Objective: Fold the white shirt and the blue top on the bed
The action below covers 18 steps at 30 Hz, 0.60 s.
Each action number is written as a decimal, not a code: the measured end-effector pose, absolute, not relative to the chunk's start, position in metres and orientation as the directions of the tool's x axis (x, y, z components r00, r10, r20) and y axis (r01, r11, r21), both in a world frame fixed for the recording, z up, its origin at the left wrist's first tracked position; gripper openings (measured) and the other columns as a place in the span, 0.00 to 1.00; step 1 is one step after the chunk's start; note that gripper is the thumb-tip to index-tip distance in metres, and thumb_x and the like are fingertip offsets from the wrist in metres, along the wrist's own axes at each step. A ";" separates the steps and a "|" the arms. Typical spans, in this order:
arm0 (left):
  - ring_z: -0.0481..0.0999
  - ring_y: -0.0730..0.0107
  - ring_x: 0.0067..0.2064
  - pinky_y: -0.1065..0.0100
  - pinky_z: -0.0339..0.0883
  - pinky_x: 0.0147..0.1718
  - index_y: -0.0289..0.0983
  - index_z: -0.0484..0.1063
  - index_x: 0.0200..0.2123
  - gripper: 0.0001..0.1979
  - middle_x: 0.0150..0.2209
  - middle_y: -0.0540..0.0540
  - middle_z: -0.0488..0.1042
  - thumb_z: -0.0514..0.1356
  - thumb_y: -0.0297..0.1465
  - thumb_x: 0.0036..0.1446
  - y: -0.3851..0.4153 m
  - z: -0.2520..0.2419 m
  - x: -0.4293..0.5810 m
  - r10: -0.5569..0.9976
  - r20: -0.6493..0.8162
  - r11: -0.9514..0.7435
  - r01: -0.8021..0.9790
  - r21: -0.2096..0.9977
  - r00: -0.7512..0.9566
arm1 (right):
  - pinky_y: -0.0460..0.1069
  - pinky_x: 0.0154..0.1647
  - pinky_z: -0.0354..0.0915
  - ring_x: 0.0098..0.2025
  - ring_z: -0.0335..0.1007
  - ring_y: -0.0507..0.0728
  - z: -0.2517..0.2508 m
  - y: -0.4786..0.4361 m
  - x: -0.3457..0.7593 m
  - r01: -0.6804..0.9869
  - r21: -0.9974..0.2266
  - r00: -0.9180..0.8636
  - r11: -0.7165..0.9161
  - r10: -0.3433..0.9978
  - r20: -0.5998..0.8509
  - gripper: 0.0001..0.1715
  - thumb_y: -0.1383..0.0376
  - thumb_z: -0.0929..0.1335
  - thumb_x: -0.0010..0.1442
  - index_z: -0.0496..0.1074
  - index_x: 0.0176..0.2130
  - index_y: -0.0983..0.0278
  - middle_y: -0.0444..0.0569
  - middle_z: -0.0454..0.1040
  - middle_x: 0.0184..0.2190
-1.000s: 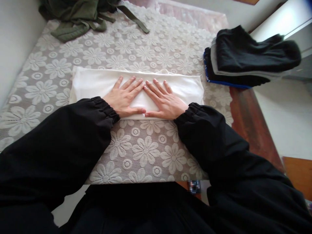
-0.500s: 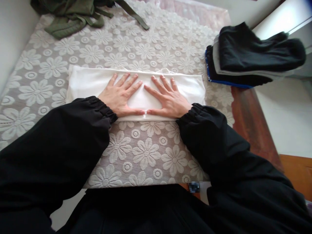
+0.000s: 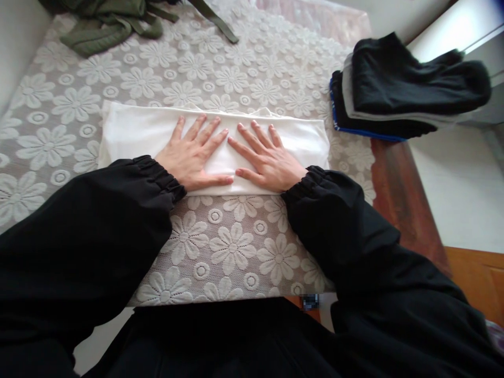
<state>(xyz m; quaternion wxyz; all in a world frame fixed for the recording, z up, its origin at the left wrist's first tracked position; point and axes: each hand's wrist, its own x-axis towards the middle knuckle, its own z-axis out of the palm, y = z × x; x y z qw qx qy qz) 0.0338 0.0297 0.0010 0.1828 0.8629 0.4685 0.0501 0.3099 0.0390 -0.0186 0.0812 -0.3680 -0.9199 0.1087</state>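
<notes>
A white garment (image 3: 136,128), folded into a long flat strip, lies across the table in front of me. My left hand (image 3: 191,157) rests flat on its middle, fingers spread and pointing away from me. Just to the right, my right hand (image 3: 268,157) presses flat on the same cloth, its fingers also spread. The hands are close together, with a small gap between the thumbs. What kind of garment it is cannot be made out.
A floral lace tablecloth (image 3: 232,247) covers most of the wooden table (image 3: 405,199). At the right edge sits a stack of folded dark and grey clothes (image 3: 413,84). An olive-green strapped bag or garment (image 3: 106,31) lies at the far left.
The thumbs have moved slightly, the right one now a little higher on the cloth. Both hands stay flat on the white garment. The whole view has shifted slightly.
</notes>
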 end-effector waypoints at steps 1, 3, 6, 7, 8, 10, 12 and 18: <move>0.33 0.29 0.82 0.38 0.13 0.76 0.45 0.43 0.83 0.65 0.84 0.44 0.39 0.48 0.78 0.54 0.030 0.002 0.034 0.826 -0.090 -0.495 0.792 0.358 0.557 | 0.80 0.80 0.28 0.83 0.30 0.78 -0.018 0.039 0.309 0.662 -0.257 -0.715 0.704 0.696 0.068 0.55 0.27 0.49 0.72 0.45 0.83 0.49 0.44 0.41 0.84; 0.33 0.29 0.82 0.37 0.12 0.75 0.44 0.44 0.83 0.64 0.84 0.44 0.40 0.48 0.78 0.55 0.031 0.003 0.034 0.821 -0.099 -0.502 0.793 0.345 0.562 | 0.81 0.80 0.28 0.83 0.30 0.78 -0.017 0.038 0.309 0.666 -0.252 -0.714 0.703 0.698 0.060 0.56 0.25 0.49 0.71 0.44 0.83 0.49 0.44 0.40 0.84; 0.34 0.30 0.82 0.37 0.12 0.75 0.46 0.47 0.82 0.64 0.83 0.45 0.43 0.47 0.78 0.54 0.032 0.004 0.034 0.827 -0.082 -0.498 0.793 0.350 0.556 | 0.81 0.80 0.28 0.83 0.29 0.78 -0.015 0.037 0.309 0.667 -0.247 -0.716 0.703 0.697 0.051 0.57 0.25 0.50 0.70 0.43 0.83 0.48 0.44 0.39 0.84; 0.34 0.30 0.82 0.37 0.12 0.75 0.47 0.48 0.82 0.64 0.83 0.45 0.43 0.47 0.79 0.53 0.032 0.004 0.035 0.832 -0.073 -0.492 0.792 0.362 0.551 | 0.81 0.80 0.28 0.84 0.29 0.78 -0.015 0.037 0.309 0.665 -0.247 -0.718 0.705 0.694 0.049 0.58 0.24 0.50 0.70 0.42 0.83 0.48 0.44 0.39 0.84; 0.34 0.29 0.82 0.38 0.12 0.75 0.48 0.48 0.82 0.64 0.83 0.46 0.42 0.48 0.79 0.52 0.033 0.003 0.035 0.835 -0.066 -0.486 0.789 0.375 0.546 | 0.81 0.80 0.28 0.83 0.29 0.78 -0.015 0.037 0.309 0.663 -0.247 -0.720 0.707 0.692 0.049 0.58 0.24 0.51 0.69 0.42 0.83 0.48 0.44 0.39 0.84; 0.33 0.28 0.82 0.37 0.11 0.75 0.48 0.48 0.82 0.65 0.84 0.47 0.42 0.47 0.80 0.51 0.033 0.003 0.035 0.835 -0.065 -0.483 0.784 0.390 0.546 | 0.81 0.80 0.29 0.83 0.29 0.78 -0.015 0.037 0.310 0.663 -0.247 -0.720 0.707 0.692 0.049 0.59 0.24 0.51 0.69 0.42 0.83 0.48 0.44 0.39 0.84; 0.33 0.28 0.82 0.38 0.11 0.75 0.48 0.46 0.82 0.66 0.84 0.46 0.41 0.45 0.81 0.52 0.033 0.002 0.036 0.829 -0.070 -0.492 0.783 0.380 0.555 | 0.81 0.80 0.29 0.83 0.29 0.78 -0.016 0.038 0.309 0.669 -0.240 -0.715 0.704 0.697 0.050 0.59 0.23 0.52 0.69 0.42 0.83 0.48 0.45 0.39 0.84; 0.34 0.35 0.83 0.38 0.14 0.76 0.39 0.44 0.83 0.68 0.83 0.38 0.41 0.32 0.79 0.54 0.027 0.009 0.039 0.829 -0.063 -0.515 0.802 0.303 0.556 | 0.81 0.79 0.31 0.83 0.30 0.79 -0.016 0.036 0.307 0.684 -0.184 -0.712 0.706 0.701 0.040 0.61 0.24 0.49 0.69 0.44 0.83 0.53 0.51 0.39 0.84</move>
